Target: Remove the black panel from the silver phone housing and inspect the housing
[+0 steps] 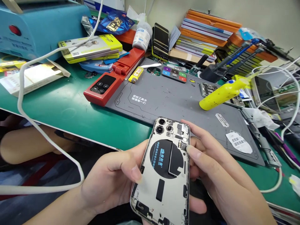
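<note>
A smartphone (150, 195) without its back cover is tilted up in front of me, just off the table's near edge. Its camera lenses sit at the upper left, and a black round area with blue print fills the middle. My left hand (117, 175) grips the left side, thumb on the edge and fingers underneath. Along the right side my right hand (217, 168) is closed on the phone too, its thumb beside a small connector near the lenses. The fingers behind the phone are partly hidden.
A grey work mat (164, 100) covers much of the green table (70, 109). On or beside it are a red folding device (100, 89), a yellow bottle (220, 95), an opened phone (208, 89) and a razor blade (222, 120). A white cable (50, 131) loops across the left.
</note>
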